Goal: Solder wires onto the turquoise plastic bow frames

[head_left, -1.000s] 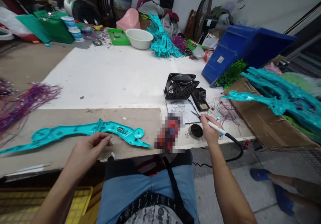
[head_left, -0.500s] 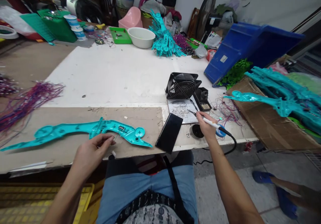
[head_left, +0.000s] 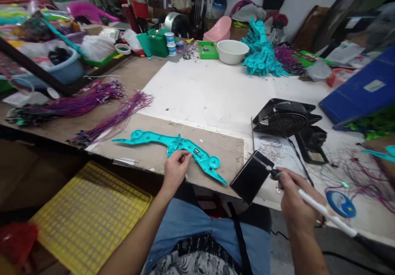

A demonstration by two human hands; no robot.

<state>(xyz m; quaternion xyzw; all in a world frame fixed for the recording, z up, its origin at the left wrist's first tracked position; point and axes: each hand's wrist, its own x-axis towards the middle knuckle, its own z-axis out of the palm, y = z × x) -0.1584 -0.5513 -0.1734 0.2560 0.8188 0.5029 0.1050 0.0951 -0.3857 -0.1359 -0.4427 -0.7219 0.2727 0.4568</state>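
A turquoise plastic bow-shaped toy part (head_left: pixel 157 137) lies on the brown board, with a round disc near its right end and a small dark component set in its body. Over its near edge is my left hand (head_left: pixel 176 169), thumb and fingers pinched together; what they hold, if anything, is too small to make out. My right hand (head_left: pixel 298 197) grips a soldering iron (head_left: pixel 321 205) by its white handle. The iron's tip points left, above a black phone (head_left: pixel 252 177) on the table edge. Motion blurs the tip a little.
Beyond the phone stand a black fan (head_left: pixel 284 119) and a black iron holder (head_left: pixel 311 143). A blue round lid (head_left: pixel 341 204) and loose wires lie at right. Purple wire bundles (head_left: pixel 117 116) are at left. A yellow crate (head_left: pixel 92 213) sits below the table's left edge.
The view has swung left. My right hand has lifted the soldering iron away from the paper by the fan and towards the phone. My left hand stays pinched by the turquoise part.
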